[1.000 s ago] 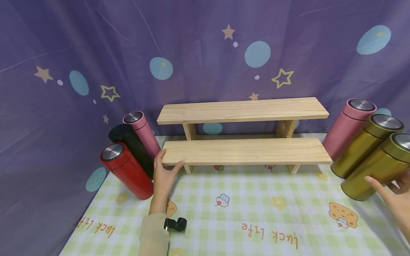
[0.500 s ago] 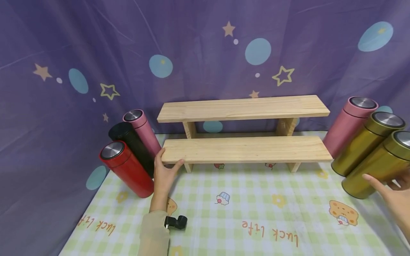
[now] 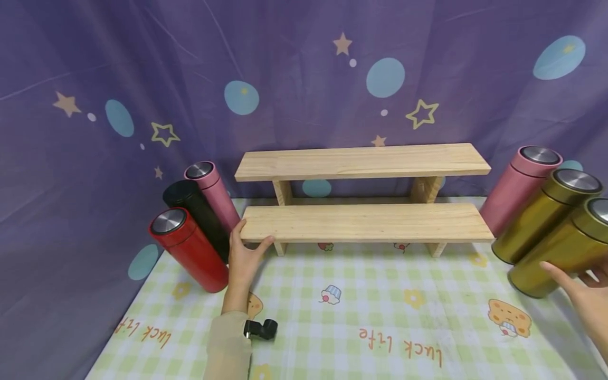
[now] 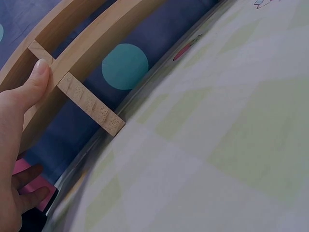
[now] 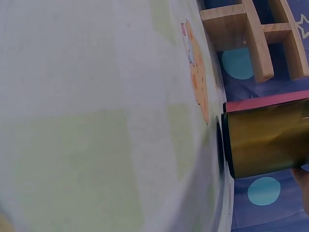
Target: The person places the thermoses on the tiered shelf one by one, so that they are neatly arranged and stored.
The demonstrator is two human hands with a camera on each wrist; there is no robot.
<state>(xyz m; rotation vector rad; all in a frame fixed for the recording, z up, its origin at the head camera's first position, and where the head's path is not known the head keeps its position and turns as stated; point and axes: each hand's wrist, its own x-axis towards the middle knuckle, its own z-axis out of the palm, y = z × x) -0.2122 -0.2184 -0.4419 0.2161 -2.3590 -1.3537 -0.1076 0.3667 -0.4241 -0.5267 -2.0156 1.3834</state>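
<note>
A two-tier wooden shelf [image 3: 366, 222] stands on the checked tablecloth. My left hand [image 3: 244, 261] holds the left end of its lower board, the thumb [image 4: 37, 79] pressing the front edge. On the far right, my right hand [image 3: 589, 295] grips the nearest gold thermos [image 3: 560, 256], thumb across its near side and other fingers mostly hidden behind it. In the right wrist view that gold thermos [image 5: 268, 140] has its base close to the cloth; whether it touches cannot be told. Another gold thermos [image 3: 546, 216] and a pink thermos [image 3: 515, 192] stand just behind.
Left of the shelf are a red thermos [image 3: 192, 253], a black thermos [image 3: 199, 216] and a second pink thermos [image 3: 216, 192], close to my left forearm. A purple curtain [image 3: 304, 68] hangs behind the table. The tablecloth [image 3: 370, 311] spreads in front of the shelf.
</note>
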